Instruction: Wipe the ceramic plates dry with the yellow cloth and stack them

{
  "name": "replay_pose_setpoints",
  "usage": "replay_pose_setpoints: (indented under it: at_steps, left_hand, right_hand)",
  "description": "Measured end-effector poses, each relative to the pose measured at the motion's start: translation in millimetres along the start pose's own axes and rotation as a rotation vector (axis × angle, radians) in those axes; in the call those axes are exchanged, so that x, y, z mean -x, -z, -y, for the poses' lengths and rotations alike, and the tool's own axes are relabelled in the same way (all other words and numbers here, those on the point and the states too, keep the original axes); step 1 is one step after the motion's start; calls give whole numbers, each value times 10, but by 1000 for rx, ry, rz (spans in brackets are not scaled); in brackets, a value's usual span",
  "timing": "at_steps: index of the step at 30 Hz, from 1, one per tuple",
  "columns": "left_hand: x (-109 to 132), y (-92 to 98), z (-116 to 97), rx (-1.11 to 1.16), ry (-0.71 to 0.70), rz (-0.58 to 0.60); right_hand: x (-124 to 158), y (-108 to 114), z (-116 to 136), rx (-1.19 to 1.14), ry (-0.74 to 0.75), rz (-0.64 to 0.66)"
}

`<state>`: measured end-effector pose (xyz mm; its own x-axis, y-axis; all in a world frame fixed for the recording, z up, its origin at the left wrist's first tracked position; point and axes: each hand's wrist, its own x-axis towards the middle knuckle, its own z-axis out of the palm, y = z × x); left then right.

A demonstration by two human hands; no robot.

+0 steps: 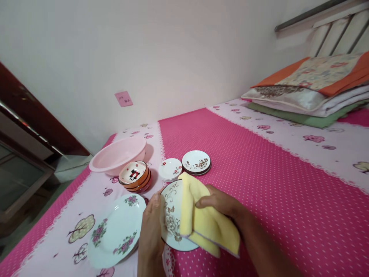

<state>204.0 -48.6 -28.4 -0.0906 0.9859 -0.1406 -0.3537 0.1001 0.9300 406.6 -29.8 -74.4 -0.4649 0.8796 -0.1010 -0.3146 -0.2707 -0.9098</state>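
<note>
My left hand (151, 227) grips the left rim of a small white plate with a brown flower pattern (170, 219), holding it tilted above the bed. A folded yellow cloth (201, 219) lies over the plate's right half, and my right hand (220, 202) presses down on it with fingers closed over the fabric. Just left of the held plate, a larger white plate with pink flowers (117, 231) rests on the bedspread.
On the pink bedspread (259, 169) behind the hands stand a stack of orange bowls (135, 176), a small stack of red-flowered saucers (170, 169), brown-patterned plates (196, 161) and a pink plastic basin (118, 154). Folded quilts and a pillow (311, 88) lie far right. Dark furniture (25, 130) stands left.
</note>
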Motion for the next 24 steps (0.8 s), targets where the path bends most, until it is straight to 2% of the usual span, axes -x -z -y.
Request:
replay_pose_setpoints:
  at_steps: [3, 7, 13, 16, 19, 21, 24]
  left_hand:
    - [-24, 76, 25, -97, 84, 15]
    - [-71, 97, 48, -39, 60, -53]
    - [-53, -71, 32, 197, -6, -310]
    - [-45, -48, 140, 244, 6, -455]
    - [-30, -4, 274, 190, 45, -610]
    - [-26, -24, 311, 192, 35, -599]
    - [-58, -101, 275, 317, -4, -414]
  right_hand:
    - [-13, -10, -29, 31, -22, 21]
    - [-43, -116, -12, 19, 23, -28]
    - [-165, -310, -105, -90, 107, -101]
    - [-259, -440, -228, -146, 141, -89]
    - [-343, -555, -345, -179, 167, -99]
    - [-367, -578, -375, -188, 175, -156]
    - [-325, -490, -306, -188, 153, -229]
